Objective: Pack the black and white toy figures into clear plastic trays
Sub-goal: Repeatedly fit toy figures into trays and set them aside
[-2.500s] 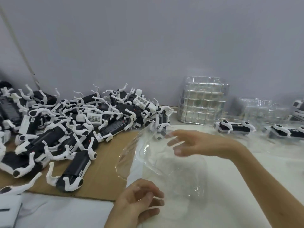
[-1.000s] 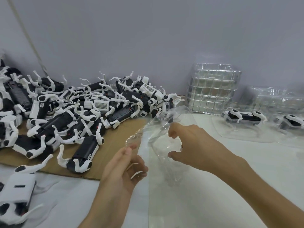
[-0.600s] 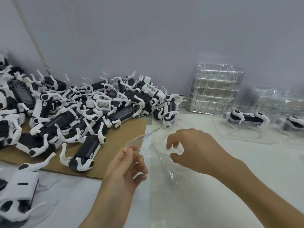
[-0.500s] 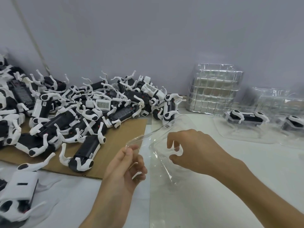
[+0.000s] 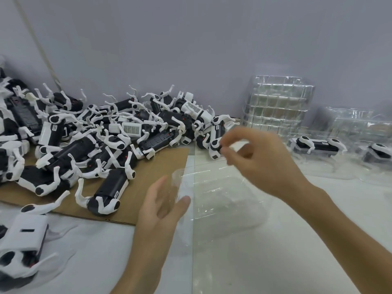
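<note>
Head-worn view, downward over worktable (image 5: pixel 275 262)

Black-and-white toy figures (image 5: pixel 110 145), brown cardboard (image 5: pixel 152 177)

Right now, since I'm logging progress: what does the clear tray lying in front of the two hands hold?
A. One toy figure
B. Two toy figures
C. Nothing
C: the clear tray lies on the white table with nothing in it, while the right hand reaches to a toy figure at the pile's edge.

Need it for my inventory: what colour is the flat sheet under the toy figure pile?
Plain brown: the flat cardboard sheet shows clearest in the head view.
</note>
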A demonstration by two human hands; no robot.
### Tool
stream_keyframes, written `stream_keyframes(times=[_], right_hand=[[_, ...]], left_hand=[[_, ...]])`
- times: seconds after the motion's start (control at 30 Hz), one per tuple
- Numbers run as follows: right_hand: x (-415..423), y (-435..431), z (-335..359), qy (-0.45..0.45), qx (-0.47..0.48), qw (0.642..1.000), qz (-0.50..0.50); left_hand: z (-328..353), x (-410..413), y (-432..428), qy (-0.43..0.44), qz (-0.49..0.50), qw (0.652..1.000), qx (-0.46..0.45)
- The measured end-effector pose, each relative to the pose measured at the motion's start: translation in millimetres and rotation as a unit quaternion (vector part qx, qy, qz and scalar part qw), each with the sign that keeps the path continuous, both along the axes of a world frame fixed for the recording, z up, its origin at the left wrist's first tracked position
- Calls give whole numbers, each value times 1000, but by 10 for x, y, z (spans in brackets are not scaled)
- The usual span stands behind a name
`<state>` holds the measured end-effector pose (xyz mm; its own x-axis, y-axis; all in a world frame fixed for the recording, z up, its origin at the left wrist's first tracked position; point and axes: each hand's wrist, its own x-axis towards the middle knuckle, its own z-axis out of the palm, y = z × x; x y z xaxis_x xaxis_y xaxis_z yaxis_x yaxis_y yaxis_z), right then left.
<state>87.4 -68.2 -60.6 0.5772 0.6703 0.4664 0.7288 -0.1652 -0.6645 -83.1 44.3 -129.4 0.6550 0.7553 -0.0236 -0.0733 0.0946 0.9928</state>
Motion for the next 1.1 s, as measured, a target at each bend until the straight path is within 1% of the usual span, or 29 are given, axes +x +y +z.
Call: stream_keyframes(times=[0.03, 0.07, 0.13, 0.17, 0.2, 0.23, 0.27, 0.3, 0.37, 0.43, 0.47, 0.5, 0.57, 0.63, 0.7, 0.73, 0.77, 0.8, 0.87, 0.93, 1.1], right_hand=[[113, 21, -20, 13, 28, 999, -23], [249, 43, -50, 23, 32, 998, -46], [549, 78, -162, 63, -20, 996, -64], [685, 93, -255, 116, -42, 991, -49], [793, 106, -366, 193, -43, 980, -20], [862, 127, -472, 283, -23, 959, 8], [912, 155, -568, 367, 13, 930, 28], [946, 177, -638, 432, 52, 900, 39], [1019, 212, -687, 513, 109, 850, 56], [1037, 216, -657, 560, 147, 812, 80], [1034, 213, -636, 560, 161, 808, 89], [1011, 207, -603, 550, 171, 812, 96], [963, 185, -544, 508, 174, 838, 95], [927, 179, -493, 427, 151, 889, 63], [927, 185, -480, 313, 116, 942, -2], [945, 182, -505, 248, 80, 965, -29], [957, 174, -541, 196, 34, 979, -39], [966, 156, -589, 162, -14, 986, -34], [968, 114, -674, 159, -70, 985, -9], [996, 89, -735, 163, -64, 984, -17], [1018, 127, -749, 114, -1, 988, -100]], left_hand=[[-16, -19, -18, 3, -16, 1000, 8], [-41, -43, -32, 10, -27, 999, 17], [-41, -48, -38, 25, -34, 999, 29], [-41, -51, -36, 30, -38, 998, 30], [-43, -47, -32, 34, -41, 998, 31], [-40, -49, -36, 36, -44, 998, 31], [-40, -54, -43, 40, -45, 998, 32], [-39, -57, -49, 45, -47, 997, 35], [-35, -52, -55, 51, -52, 996, 42], [-28, -45, -62, 54, -55, 996, 45], [-19, -45, -68, 55, -57, 996, 46], [-12, -47, -72, 57, -57, 996, 48], [-4, -52, -73, 60, -58, 995, 51], [10, -56, -74, 64, -58, 995, 55], [17, -61, -80, 65, -53, 995, 61], [18, -59, -86, 65, -49, 995, 64], [23, -59, -94, 67, -46, 994, 66], [21, -58, -100, 72, -45, 994, 73], [3, -61, -99, 79, -44, 992, 90], [17, -65, -98, 85, -45, 991, 97], [39, -54, -94, 88, -46, 990, 103]])
